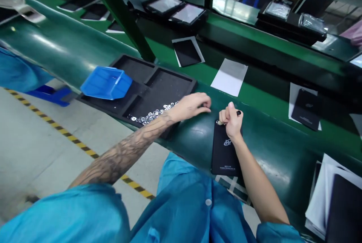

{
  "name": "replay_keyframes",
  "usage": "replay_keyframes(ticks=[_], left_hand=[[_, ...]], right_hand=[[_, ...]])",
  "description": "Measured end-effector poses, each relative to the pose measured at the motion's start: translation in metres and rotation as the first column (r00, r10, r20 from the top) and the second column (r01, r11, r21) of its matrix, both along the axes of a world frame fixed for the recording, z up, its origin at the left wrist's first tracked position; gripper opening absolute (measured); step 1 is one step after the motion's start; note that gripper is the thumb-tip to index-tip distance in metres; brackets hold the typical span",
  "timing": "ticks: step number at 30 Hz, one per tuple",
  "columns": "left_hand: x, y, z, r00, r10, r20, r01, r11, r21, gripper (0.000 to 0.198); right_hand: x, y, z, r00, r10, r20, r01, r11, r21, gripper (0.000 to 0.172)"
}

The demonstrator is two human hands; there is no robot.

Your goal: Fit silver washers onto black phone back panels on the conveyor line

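My left hand (pixel 197 106) hovers by the right edge of a black divided tray (pixel 169 84), fingers loosely curled and thumb apart, with nothing visible in it. Many small shiny metal ring-like parts (pixel 152 116) lie in the tray's near compartment, partly behind my forearm. My right hand (pixel 232 119) is closed around a slim tool with a black end (pixel 239 113); most of it is hidden in the fist. That fist rests over the top end of a black rectangular panel (pixel 224 156) with a white logo. Beside the fist, a small light ring shows at the panel's corner.
A blue bin (pixel 106 83) sits on the tray's left part. Beyond the bench edge, a green belt (pixel 260 100) carries white sheets (pixel 230 77) and black panels (pixel 307 109). Stacked sheets and panels (pixel 322 197) lie at right. A green post (pixel 121 17) rises behind the tray.
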State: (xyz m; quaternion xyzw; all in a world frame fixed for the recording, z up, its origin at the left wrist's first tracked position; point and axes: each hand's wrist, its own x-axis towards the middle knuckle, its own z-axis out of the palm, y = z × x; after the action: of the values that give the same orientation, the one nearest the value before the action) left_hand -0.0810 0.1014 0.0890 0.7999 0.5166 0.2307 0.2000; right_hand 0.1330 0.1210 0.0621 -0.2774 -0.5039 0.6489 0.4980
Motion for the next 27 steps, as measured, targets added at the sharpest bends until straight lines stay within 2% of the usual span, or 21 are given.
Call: replay_keyframes(ticks=[2,4,6,8,11,13,16,21,27], left_hand=[[-0.039,-0.034,0.001,0.983,0.183,0.002,-0.182,0.981,0.067,0.022],[-0.076,-0.063,-0.002,0.951,0.303,-0.051,-0.301,0.952,0.046,0.027],[-0.106,-0.084,-0.008,0.924,0.369,-0.099,-0.371,0.928,-0.011,0.034],[-0.123,-0.097,-0.015,0.917,0.378,-0.126,-0.391,0.915,-0.1,0.043],[-0.128,-0.102,-0.02,0.93,0.35,-0.113,-0.366,0.906,-0.211,0.053],[-0.124,-0.1,-0.021,0.935,0.343,-0.086,-0.354,0.907,-0.227,0.053],[-0.12,-0.095,-0.021,0.935,0.349,-0.063,-0.354,0.91,-0.214,0.052],[-0.118,-0.09,-0.015,0.934,0.357,0.013,-0.345,0.912,-0.22,0.047],[-0.119,-0.088,-0.008,0.895,0.441,0.06,-0.429,0.891,-0.149,0.038]], right_hand=[[-0.002,0.0,-0.005,0.998,0.016,0.068,-0.018,1.0,0.025,0.076],[-0.003,0.001,-0.009,0.989,0.015,0.147,-0.024,0.998,0.061,0.075],[-0.005,0.001,-0.012,0.978,0.013,0.209,-0.035,0.994,0.104,0.074],[-0.005,0.001,-0.015,0.97,0.02,0.241,-0.056,0.988,0.143,0.072],[-0.004,-0.002,-0.02,0.963,0.01,0.271,-0.064,0.979,0.192,0.069],[-0.003,-0.006,-0.023,0.951,-0.013,0.31,-0.06,0.973,0.223,0.067],[-0.001,-0.011,-0.024,0.938,-0.026,0.345,-0.061,0.969,0.238,0.065],[0.0,-0.011,-0.024,0.96,0.008,0.28,-0.081,0.965,0.249,0.06],[0.006,-0.009,-0.034,0.969,0.06,0.24,-0.135,0.942,0.308,0.054]])
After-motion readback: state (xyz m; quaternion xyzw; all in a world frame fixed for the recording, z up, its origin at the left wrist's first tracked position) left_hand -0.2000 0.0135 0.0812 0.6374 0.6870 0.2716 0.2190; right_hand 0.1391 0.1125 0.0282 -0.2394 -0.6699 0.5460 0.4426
